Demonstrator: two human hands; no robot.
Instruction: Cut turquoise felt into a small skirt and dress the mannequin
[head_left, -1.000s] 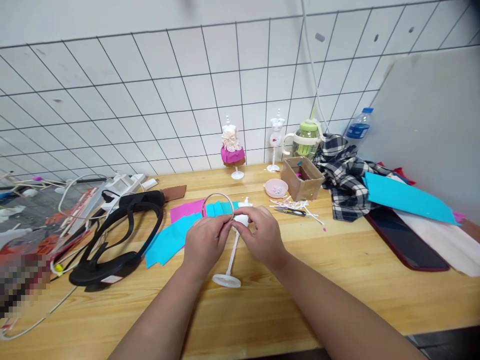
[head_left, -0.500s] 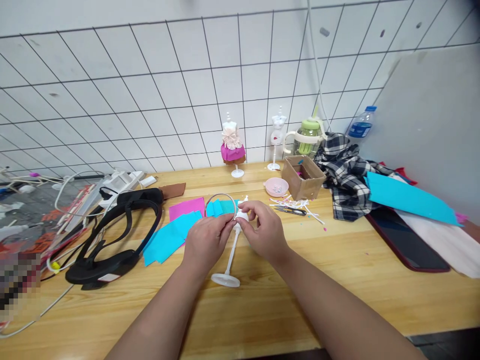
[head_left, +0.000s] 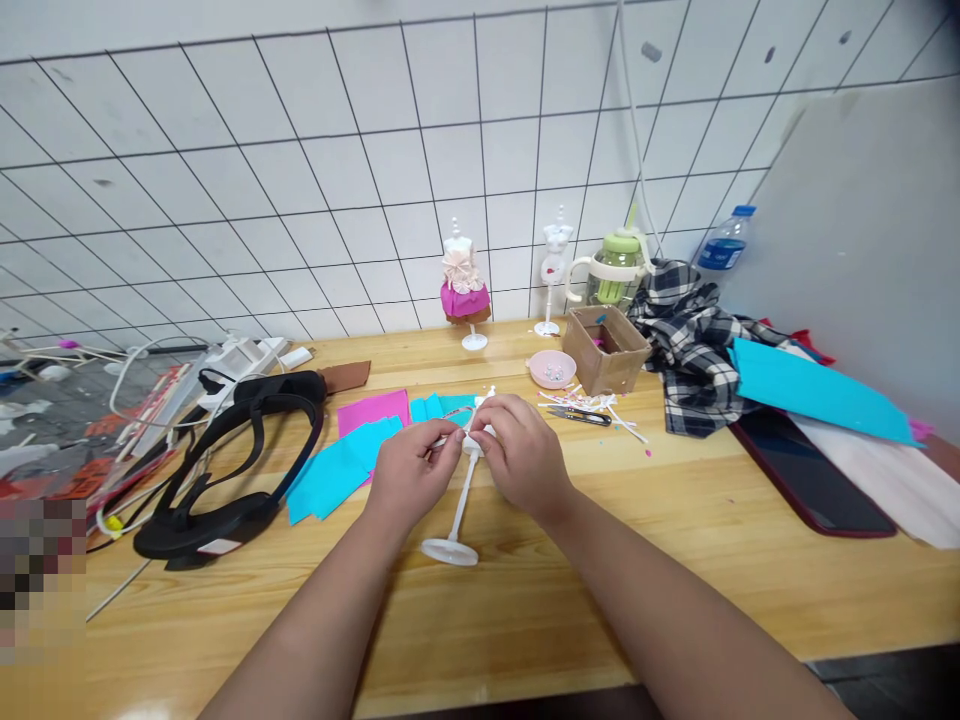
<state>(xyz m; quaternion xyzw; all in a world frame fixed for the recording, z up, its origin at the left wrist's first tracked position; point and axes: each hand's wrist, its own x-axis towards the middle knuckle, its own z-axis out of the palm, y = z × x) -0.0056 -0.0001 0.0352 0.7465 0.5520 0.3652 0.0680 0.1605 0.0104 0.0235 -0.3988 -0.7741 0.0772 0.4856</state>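
Note:
My left hand (head_left: 414, 478) and my right hand (head_left: 523, 457) meet over the wooden table (head_left: 675, 560), both with fingers closed. Between them is a small white mannequin stand (head_left: 459, 505), tilted, its round base resting on the table. My right hand grips the stand's torso at the top. My left hand pinches a thin wire ring (head_left: 448, 439) against that torso; most of the ring is hidden by my fingers. Turquoise felt sheets (head_left: 337, 475) and a pink felt sheet (head_left: 373, 410) lie just behind my hands.
A black headset (head_left: 232, 470) and cables lie at left. At the back stand a mannequin in a pink skirt (head_left: 465, 290), a bare mannequin (head_left: 553, 265), a pink bowl (head_left: 551, 370), a cardboard box (head_left: 604, 350) and small scissors (head_left: 581, 415). At right are plaid cloth (head_left: 690, 340), a turquoise sheet (head_left: 814, 395) and a dark tablet (head_left: 810, 480).
The wire ring, which stood upright above my left fingers, has tipped down onto the mannequin's torso and is now nearly hidden. My hands have drawn closer together.

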